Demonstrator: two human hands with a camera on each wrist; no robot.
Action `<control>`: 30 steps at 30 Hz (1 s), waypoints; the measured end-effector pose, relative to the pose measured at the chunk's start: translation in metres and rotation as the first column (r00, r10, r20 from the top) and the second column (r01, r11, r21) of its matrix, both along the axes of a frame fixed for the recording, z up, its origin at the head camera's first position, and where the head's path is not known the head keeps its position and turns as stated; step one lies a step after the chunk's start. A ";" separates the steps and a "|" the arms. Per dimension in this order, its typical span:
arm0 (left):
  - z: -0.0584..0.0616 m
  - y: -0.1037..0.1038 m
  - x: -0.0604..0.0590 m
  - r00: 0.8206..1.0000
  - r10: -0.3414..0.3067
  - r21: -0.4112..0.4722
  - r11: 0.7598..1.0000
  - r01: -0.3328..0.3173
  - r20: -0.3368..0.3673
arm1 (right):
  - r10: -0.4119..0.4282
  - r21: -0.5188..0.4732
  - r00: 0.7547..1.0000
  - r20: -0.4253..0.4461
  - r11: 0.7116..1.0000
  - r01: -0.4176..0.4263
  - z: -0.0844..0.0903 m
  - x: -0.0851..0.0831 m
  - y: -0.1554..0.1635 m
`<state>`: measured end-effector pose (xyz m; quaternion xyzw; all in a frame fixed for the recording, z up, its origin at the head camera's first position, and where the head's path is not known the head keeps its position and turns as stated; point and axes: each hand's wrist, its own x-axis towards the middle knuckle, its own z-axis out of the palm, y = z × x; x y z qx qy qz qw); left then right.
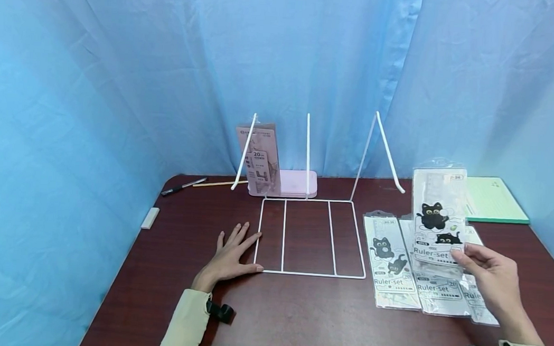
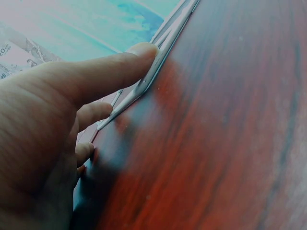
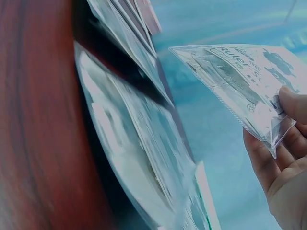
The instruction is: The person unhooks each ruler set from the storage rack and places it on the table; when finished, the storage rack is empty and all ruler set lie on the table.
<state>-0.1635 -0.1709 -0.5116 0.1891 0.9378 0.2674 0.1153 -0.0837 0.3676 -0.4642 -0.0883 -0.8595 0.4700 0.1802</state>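
Ruler set packet (image 1: 438, 217), cat-printed, clear sleeve: I logged it lifted off the counter (image 1: 297, 317), pinched at its lower corner by my right hand (image 1: 491, 281), above three like packets (image 1: 423, 277) lying flat. Left hand (image 1: 231, 255) lay open, fingers (image 2: 103, 72) spread, thumb against the white wire rack (image 1: 311, 236). Step judged: carrying one packet to the rack; next move called for sliding it upright between the dividers.

"Ruler-set" on the held cat packet (image 1: 438, 217) (and flat ones (image 1: 392, 264)); "20 cm" on the upright pink pack (image 1: 260, 159)
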 end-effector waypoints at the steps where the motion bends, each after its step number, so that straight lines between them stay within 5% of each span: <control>1: 0.000 0.000 0.000 1.000 0.001 -0.003 1.000 -0.001 0.000 | -0.010 0.008 1.000 0.014 1.000 0.010 0.000 0.001 0.005; 6: -0.001 0.000 0.000 1.000 0.005 -0.002 1.000 -0.005 -0.003 | -0.068 0.022 0.995 0.074 0.998 0.067 0.000 0.004 0.026; 15: 0.001 0.001 -0.001 1.000 0.004 -0.006 1.000 -0.004 0.008 | -0.080 -0.107 0.994 0.081 0.990 0.088 -0.002 0.008 0.059; 22: 0.000 0.001 -0.002 1.000 0.005 -0.006 1.000 -0.005 0.004 | -0.005 -0.270 0.999 -0.050 0.963 -0.009 -0.049 0.000 0.129; 25: 0.001 0.002 -0.002 1.000 0.007 -0.009 1.000 -0.007 0.003 | -0.026 -0.285 0.999 -0.041 0.958 0.013 -0.067 -0.003 0.155; 30: 0.000 0.002 -0.003 1.000 0.006 -0.013 1.000 -0.006 -0.004 | -0.039 -0.415 0.999 -0.021 0.909 0.027 -0.070 0.000 0.177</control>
